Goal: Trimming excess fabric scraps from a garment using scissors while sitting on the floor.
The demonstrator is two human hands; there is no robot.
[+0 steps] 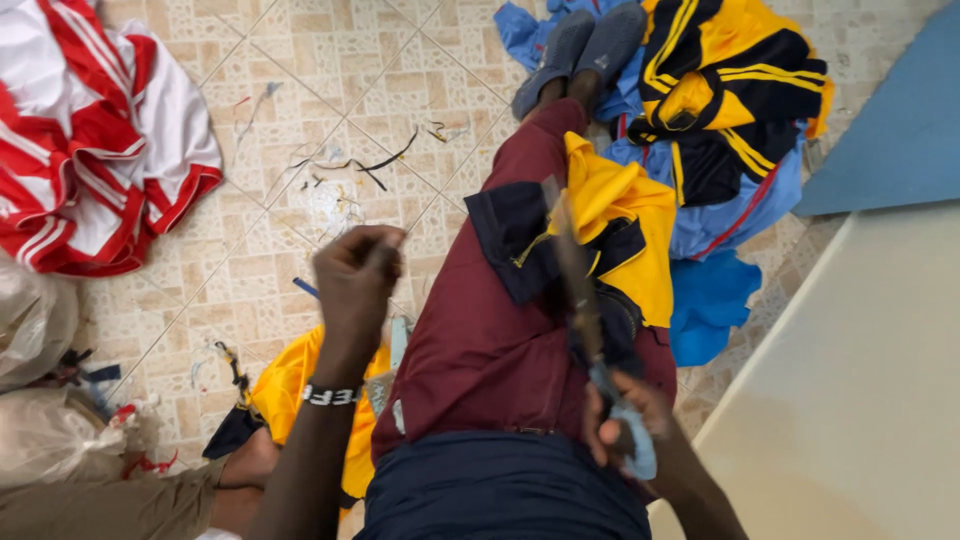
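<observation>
A seated person works over a yellow and navy garment (615, 235) draped across the lap of their maroon trousers (490, 340), legs stretched out over a tiled floor (330, 90). The right hand (625, 425), just below the garment and near the waist, has its grip closed on the pale blue handle of a long tool (580, 290), apparently scissors, whose blurred blades run up across the fabric. The left hand (355, 280), raised to the left of the garment and apart from it, is pinched into a narrow grip; whatever it holds is too fine or blurred to tell. A beaded wristband (330, 395) circles that wrist.

Above the garment, past the person's 2 grey shoes (585, 50), lies a heap of yellow, navy and blue sportswear (730, 110). Far left of the garment, red and white jerseys (90, 130) are piled on the floor, with clear plastic bags (35, 330) below them. Thread and cloth scraps (350, 165) litter the tiles to the garment's upper left. More yellow cloth (290, 385) sits under the left forearm. A cream tabletop (860, 400) stands to the garment's right.
</observation>
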